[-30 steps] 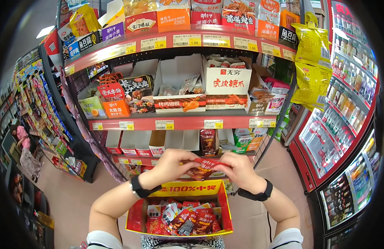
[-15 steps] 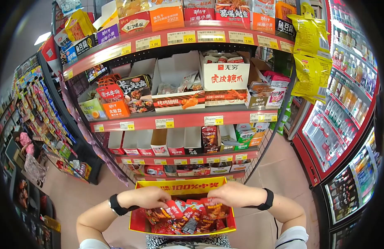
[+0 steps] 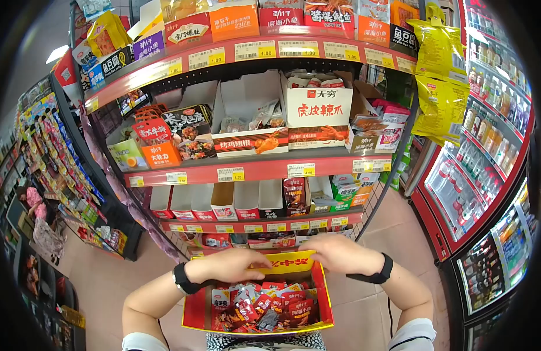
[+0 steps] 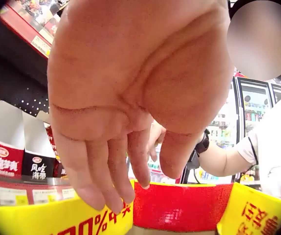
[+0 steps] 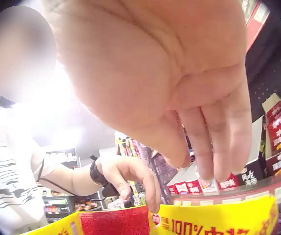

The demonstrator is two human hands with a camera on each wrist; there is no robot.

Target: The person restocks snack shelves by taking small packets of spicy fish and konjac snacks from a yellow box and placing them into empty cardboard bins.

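A red and yellow cardboard box sits low in front of me, filled with small red snack packets. My left hand hovers over the left part of its raised yellow back flap, palm down and holding nothing. On the other side my right hand is at the flap's upper right corner, also with nothing in it. In the left wrist view the fingers hang loosely extended over the box. The right wrist view shows similarly relaxed fingers.
Ahead stands a snack rack with red-edged shelves. Its lower shelf holds several white display boxes and a box of dark red packets. Drink fridges line the right, another rack the left.
Both hands first held red packets above the box, then lowered them into it, one at each side. Now the packets lie among the others, and both hands have risen, empty, toward the back flap.
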